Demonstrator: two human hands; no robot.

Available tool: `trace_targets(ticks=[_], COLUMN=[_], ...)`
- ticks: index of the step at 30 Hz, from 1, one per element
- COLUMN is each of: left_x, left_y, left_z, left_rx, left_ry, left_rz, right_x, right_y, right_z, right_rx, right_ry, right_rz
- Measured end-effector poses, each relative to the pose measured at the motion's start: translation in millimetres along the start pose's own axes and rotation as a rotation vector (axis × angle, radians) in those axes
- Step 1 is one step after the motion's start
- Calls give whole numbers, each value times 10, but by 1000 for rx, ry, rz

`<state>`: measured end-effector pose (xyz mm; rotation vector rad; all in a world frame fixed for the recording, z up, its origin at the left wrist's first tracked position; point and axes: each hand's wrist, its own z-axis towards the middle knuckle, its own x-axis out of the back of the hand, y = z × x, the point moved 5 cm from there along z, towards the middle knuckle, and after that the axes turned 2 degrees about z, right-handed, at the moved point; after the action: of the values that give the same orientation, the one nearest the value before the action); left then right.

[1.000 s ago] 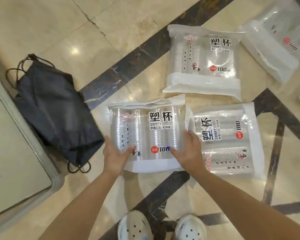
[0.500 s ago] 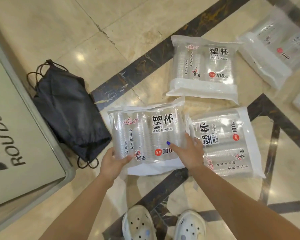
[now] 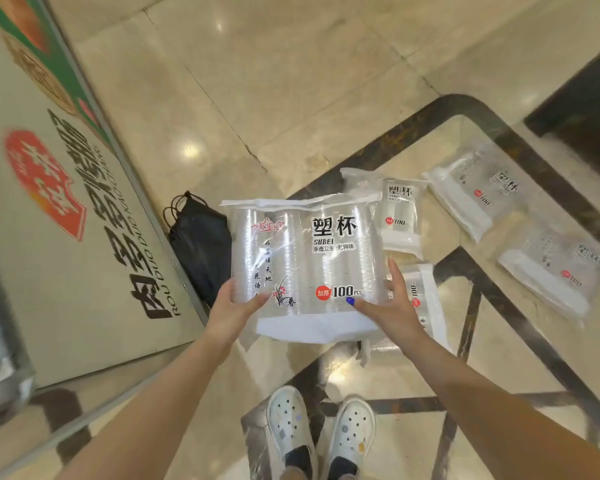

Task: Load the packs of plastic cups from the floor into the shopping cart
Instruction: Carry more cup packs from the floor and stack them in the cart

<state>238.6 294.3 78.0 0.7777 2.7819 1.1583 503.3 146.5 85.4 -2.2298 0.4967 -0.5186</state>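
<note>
Feed is bright, warm overhead light. I see round glare spots on the polished floor [image 3: 291, 81], strongest near top centre and mid-left. Sheen on the held pack [image 3: 309, 258] washes out some clear plastic. Soft shadows under the forearms. Printed sign [image 3: 66, 220] at left smeared by motion blur. Wide-angle bending at edges; far packs [image 3: 478, 195] soft, slightly hazy.
</note>
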Motion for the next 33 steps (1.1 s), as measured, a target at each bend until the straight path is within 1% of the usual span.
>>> trace_targets(ticks=[4,6,8,11,15,19,21,23,27,29,30,33], left_x=[106,180,262,419,562,841,1035,1267,1717,1977,2103,2530], left_y=[1168,1708,2151,2695,3155,3361,3413,3430,3377,3228,3105,2593], left_z=[-777,-1168,-1569,-2067,-2680,-3245,-3576,-3931,-4759,-5212,-5432,-6028], left_rx=[-96,-157,-204,-269,-372,-429,-460,-536,-634,-663,-651,-633], left_ry=[-107,-159,-183,-150,-57,26,97,194,355,437,479,657], left_rz=[-49,-74,-106,-123,-147,-200,-222,-252,-290,-319,-333,-375], right_x=[335,483,623,770,870,857,779,619,109,-230,-410,-981], right_y=[-1190,-1764,-2183,-2767,-3413,-3978,-4237,-4467,-4843,-4941,-4964,-5000], right_z=[-492,-742,-951,-1195,-1579,-1985,-2204,-2444,-2979,-3352,-3547,-4110], right_rx=[71,109,131,170,250,337,371,396,524,555,570,600], right_ry=[-2,-60,-138,-250,-369,-461,-524,-569,-669,-761,-825,-961], right_rz=[34,77,130,162,151,43,6,-27,-97,-163,-194,-267])
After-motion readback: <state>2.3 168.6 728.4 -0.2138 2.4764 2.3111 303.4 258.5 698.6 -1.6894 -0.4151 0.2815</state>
